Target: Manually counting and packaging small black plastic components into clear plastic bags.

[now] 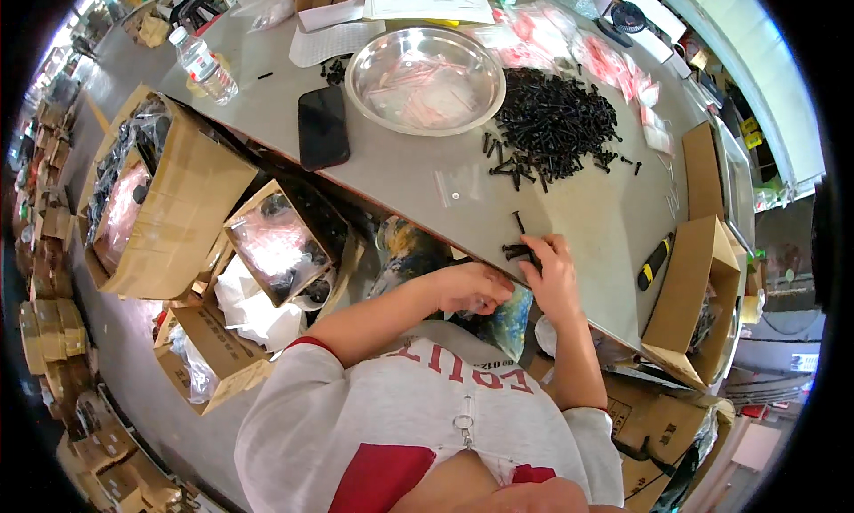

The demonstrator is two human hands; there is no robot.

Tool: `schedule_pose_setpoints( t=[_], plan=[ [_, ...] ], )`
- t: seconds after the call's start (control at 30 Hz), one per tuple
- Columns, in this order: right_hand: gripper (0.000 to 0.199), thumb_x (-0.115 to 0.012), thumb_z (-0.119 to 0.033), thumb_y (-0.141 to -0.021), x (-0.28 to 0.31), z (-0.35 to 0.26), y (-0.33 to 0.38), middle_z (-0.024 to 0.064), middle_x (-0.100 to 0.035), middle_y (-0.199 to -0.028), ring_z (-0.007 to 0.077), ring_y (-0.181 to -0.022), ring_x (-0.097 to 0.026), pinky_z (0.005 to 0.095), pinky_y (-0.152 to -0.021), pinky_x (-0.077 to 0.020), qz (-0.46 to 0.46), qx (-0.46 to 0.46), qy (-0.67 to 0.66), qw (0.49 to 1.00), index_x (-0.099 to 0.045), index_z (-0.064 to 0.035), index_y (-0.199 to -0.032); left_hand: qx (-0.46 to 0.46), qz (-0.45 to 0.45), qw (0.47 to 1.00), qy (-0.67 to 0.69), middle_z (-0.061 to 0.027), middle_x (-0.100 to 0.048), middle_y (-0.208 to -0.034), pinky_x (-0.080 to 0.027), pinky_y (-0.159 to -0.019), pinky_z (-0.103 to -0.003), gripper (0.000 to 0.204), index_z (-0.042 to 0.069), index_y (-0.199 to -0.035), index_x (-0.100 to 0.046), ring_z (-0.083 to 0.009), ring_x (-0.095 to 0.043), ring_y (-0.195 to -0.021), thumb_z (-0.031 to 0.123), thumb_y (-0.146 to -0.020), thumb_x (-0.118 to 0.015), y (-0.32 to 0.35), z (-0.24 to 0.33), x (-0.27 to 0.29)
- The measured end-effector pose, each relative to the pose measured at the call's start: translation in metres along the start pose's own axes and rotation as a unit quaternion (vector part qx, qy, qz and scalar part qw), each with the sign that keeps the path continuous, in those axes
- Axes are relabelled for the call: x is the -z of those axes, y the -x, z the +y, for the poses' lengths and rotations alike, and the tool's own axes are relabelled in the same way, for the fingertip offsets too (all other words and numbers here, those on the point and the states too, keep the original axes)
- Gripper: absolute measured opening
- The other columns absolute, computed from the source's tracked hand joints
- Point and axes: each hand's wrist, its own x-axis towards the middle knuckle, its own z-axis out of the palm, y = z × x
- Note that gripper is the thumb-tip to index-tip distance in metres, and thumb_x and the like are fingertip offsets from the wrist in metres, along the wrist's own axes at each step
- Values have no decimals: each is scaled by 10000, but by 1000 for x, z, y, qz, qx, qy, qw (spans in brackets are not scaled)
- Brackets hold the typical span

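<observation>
At the table's near edge, my right hand (553,277) curls its fingers over a few black screws (515,251). Just beyond its fingertips one more black screw (518,221) lies apart. My left hand (480,288) is closed beside it, just off the edge; anything in its fingers is hidden. Farther up the table rests a small clear bag (456,188) with a tiny pale round piece on it. A large heap of black screws (556,117) spreads behind my right hand, with loose ones at its near side.
A steel bowl (354,90) holds clear bags with pink-red edges; more such bags (534,31) lie behind the heap. A black phone (323,129) and a water bottle (205,65) are at the left. A yellow-black knife (656,262) lies right, beside an open carton (683,304). Cartons (191,210) stand left.
</observation>
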Motion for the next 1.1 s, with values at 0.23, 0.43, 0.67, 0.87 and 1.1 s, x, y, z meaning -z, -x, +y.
schedule_pose_setpoints(
  t=[0.23,0.43,0.67,0.87,1.1],
  plan=[
    [289,-670,-27,-729,6,-4,-8,139,-582,-1018,345,-940,-581,417,-802,-480,-93,21,-11,995,-657,-94,-1010,54,-10,994,96,-21,-572,-756,-451,-635,-287,230,39,-969,-603,-132,-549,-680,147,-808,-728,-1,4,2],
    [218,-625,36,-728,6,-8,-1,135,-591,-995,333,-909,-592,381,-775,-488,-142,53,-94,984,-642,-34,-933,57,-1,995,83,-3,-554,-744,-442,-655,-281,163,61,-900,-600,-113,-535,-691,116,-805,-721,0,6,-3],
    [251,-624,11,-738,9,-9,0,142,-616,-963,323,-838,-613,384,-756,-500,-229,90,-181,952,-632,-43,-983,29,1,994,-104,-21,-595,-903,-457,-734,-276,236,41,-987,-589,-112,-558,-817,59,-786,-713,6,7,-5],
    [253,-597,57,-759,6,-15,2,111,-588,-956,199,-802,-630,312,-690,-515,-181,4,-230,956,-614,2,-1005,-93,5,942,-321,-16,-567,-971,-443,-804,-287,395,18,-1116,-554,-118,-524,-910,82,-770,-734,-2,-3,1],
    [157,-629,54,-764,9,-11,0,104,-582,-932,194,-715,-630,279,-629,-503,-181,2,-217,959,-609,28,-917,-142,-33,938,-315,8,-546,-948,-423,-783,-269,400,41,-1107,-553,-106,-496,-880,90,-762,-750,3,1,-4]
  ],
)
